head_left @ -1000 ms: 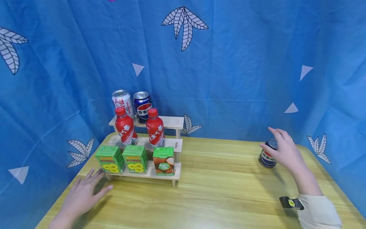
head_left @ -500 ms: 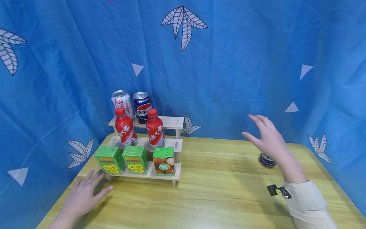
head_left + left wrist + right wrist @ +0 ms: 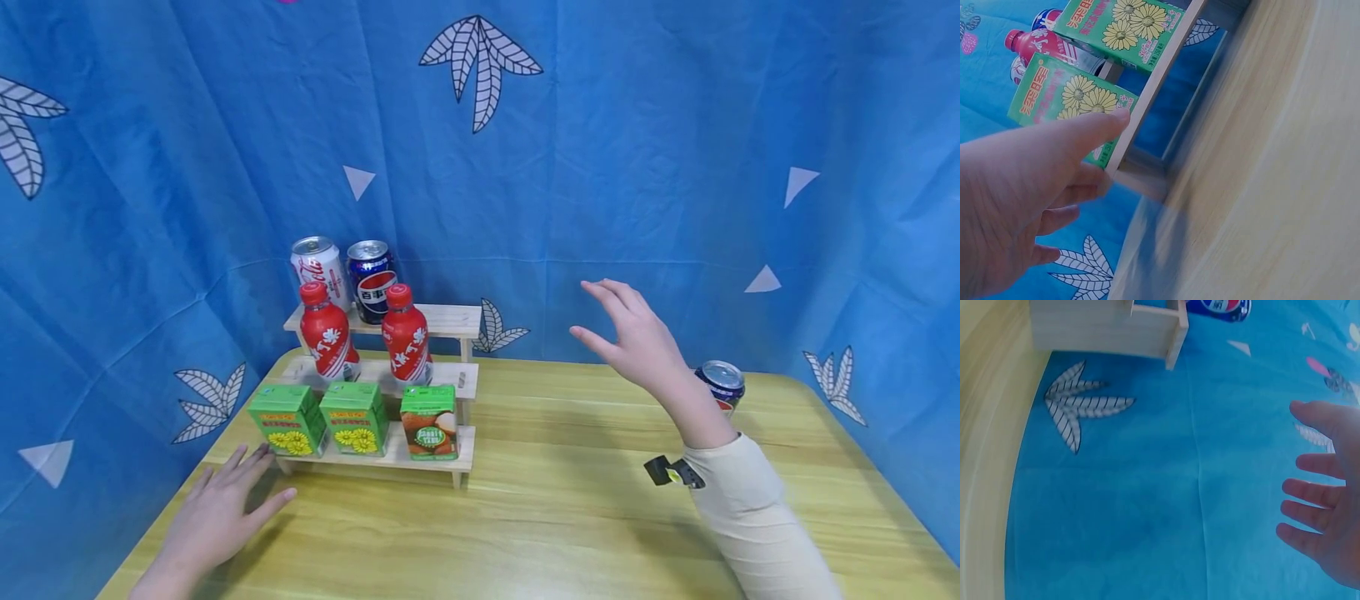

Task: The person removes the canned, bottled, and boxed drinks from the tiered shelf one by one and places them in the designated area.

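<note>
My left hand (image 3: 217,512) lies by the front left corner of a wooden three-step rack (image 3: 442,447), fingertips right at the end of its lowest shelf. Just beyond the fingers stands a green drink carton with yellow flowers (image 3: 287,421); in the left wrist view the thumb overlaps that carton (image 3: 1072,94). My right hand (image 3: 637,337) is raised over the right half of the table, thumb and fingers spread apart, nothing between them. Behind its forearm a dark blue Pepsi can (image 3: 722,379) stands on the table, its lower part hidden. The right wrist view shows that hand (image 3: 1329,494) against blue cloth.
The rack also bears a second flower carton (image 3: 354,419), a brown-and-green carton (image 3: 430,423), two red bottles (image 3: 407,337) (image 3: 327,333), a white Coke can (image 3: 318,268) and a Pepsi can (image 3: 372,283). Blue curtain (image 3: 645,125) surrounds the wooden table (image 3: 525,517).
My right hand has moved left and up, away from the Pepsi can on the right, with nothing in it. The left hand and the rack have stayed put.
</note>
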A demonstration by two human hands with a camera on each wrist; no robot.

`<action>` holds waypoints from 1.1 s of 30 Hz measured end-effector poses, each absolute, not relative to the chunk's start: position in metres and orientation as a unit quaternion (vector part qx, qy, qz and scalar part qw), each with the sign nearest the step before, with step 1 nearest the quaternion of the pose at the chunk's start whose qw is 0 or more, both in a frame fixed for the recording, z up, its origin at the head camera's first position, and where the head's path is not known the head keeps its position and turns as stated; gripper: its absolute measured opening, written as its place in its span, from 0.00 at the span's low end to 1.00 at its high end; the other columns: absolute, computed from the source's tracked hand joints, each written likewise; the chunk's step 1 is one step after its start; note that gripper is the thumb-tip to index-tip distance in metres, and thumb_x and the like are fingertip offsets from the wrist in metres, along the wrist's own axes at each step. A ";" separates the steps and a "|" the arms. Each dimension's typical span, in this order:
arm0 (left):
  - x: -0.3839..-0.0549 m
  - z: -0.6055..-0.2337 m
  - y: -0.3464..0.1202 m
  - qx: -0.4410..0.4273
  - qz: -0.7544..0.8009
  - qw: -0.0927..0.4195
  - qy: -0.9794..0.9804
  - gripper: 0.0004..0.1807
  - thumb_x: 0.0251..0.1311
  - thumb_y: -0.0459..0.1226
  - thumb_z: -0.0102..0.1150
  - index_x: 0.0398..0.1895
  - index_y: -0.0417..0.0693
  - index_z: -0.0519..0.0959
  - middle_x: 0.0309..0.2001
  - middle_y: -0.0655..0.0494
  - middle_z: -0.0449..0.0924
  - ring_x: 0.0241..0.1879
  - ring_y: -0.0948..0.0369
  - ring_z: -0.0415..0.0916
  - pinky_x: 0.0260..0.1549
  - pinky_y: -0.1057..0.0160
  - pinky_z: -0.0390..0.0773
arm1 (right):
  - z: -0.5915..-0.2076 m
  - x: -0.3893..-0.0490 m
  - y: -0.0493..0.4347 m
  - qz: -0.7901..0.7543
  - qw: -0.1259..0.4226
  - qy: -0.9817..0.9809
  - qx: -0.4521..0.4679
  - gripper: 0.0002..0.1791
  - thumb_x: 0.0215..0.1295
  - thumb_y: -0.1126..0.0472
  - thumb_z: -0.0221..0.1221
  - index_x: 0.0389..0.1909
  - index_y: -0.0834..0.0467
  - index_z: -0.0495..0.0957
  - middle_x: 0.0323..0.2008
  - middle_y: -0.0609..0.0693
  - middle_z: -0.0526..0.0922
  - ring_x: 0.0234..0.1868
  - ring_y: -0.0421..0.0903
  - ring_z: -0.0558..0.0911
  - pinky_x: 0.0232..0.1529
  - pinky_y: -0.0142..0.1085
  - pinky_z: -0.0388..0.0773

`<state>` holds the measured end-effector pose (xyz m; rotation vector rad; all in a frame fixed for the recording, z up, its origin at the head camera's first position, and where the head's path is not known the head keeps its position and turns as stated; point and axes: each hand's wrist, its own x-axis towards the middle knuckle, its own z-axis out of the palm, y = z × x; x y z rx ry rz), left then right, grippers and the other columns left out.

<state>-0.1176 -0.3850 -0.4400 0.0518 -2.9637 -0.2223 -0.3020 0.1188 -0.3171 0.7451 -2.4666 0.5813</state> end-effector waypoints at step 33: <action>-0.117 -0.440 -0.385 0.025 -0.073 0.076 -0.994 0.45 0.60 0.67 0.51 0.66 0.38 0.70 0.69 0.36 0.65 0.69 0.34 0.57 0.63 0.26 0.54 | -0.271 -0.328 -0.011 0.226 0.231 -0.866 0.380 0.33 0.68 0.43 0.57 0.69 0.53 0.66 0.67 0.54 0.69 0.68 0.51 0.69 0.66 0.47 0.73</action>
